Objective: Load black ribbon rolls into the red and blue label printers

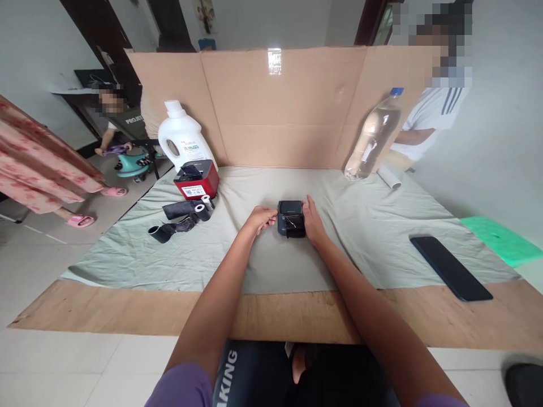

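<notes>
At the centre of the frame, I seem to be steadying a small black portable printer (291, 210), my right hand (314, 221) unclenched along its side, my left (263, 218) curled, grip unclear, so next calls for gentle, even support.

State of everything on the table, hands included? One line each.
Black device: on the cloth, between both hands; open or shut unclear
Left hand: curled, at the device's left side
Right hand: extended, along the device's right side
White jug: upright, capped
Clear bottle: upright, capped
Black rolled material: partly unrolled
Phone: flat, dark side up
Tube: on its side
Cloth: spread, wrinkled
</notes>
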A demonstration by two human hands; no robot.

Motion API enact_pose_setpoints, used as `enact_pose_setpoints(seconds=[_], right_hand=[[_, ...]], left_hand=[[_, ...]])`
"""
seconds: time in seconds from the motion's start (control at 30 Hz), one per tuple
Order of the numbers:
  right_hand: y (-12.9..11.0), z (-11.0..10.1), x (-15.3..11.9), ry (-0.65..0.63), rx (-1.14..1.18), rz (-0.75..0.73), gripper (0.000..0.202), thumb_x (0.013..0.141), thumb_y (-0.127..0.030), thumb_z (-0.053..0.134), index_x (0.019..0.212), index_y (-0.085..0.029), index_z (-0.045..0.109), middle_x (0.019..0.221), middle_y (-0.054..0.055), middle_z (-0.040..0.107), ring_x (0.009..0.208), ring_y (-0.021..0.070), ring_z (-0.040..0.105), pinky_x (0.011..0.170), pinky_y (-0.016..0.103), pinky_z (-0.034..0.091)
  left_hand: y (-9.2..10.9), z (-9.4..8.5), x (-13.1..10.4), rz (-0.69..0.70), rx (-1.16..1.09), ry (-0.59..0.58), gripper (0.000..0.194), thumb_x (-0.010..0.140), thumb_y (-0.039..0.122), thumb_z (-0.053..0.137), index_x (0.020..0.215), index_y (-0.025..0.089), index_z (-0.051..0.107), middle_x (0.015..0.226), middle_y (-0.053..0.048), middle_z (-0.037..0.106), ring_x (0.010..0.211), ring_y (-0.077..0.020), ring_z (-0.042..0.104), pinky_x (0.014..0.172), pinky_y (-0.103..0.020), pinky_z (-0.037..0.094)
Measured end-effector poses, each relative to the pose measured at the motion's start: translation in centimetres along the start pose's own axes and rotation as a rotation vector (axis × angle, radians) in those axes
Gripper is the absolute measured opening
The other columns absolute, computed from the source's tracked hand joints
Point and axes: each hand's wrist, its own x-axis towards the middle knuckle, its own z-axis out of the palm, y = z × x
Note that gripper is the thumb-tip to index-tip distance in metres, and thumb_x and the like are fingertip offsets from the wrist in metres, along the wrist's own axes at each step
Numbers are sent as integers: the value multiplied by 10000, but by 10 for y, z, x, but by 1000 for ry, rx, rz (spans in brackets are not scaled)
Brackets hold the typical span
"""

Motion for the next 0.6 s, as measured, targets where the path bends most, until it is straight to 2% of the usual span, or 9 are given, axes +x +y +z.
enact_pose_setpoints(seconds=[0.23,0.33,0.47,0.6], right_hand=[[0,0,0,-11,0,8,825,976,-717,296,1632,-224,220,1627,99,395,1519,238,359,1277,493,224],[0,0,0,-13,-5,4,819,974,-724,294,1631,-238,232,1635,82,384,1526,248,345,1277,490,229],[-1,-1,0,-6,-21,8,862,968,-735,293,1628,-182,246,1622,118,401,1529,272,336,1278,490,227],[1,-1,0,-6,-23,13,842,968,-734,301,1630,-216,243,1611,105,423,1524,274,347,1272,506,235]], left_hand=[[3,1,-5,-6,13,11,279,810,94,695,607,152,512,531,30,540,428,-36,456,393,-162,199],[3,1,-6,0,8,13,260,818,92,681,618,150,524,536,28,549,436,-41,467,395,-165,208],[1,0,-4,0,10,12,263,802,94,697,612,151,524,533,28,547,435,-42,466,394,-165,215],[0,0,-1,1,22,12,264,802,91,690,608,152,521,524,29,540,429,-41,461,383,-161,206]])
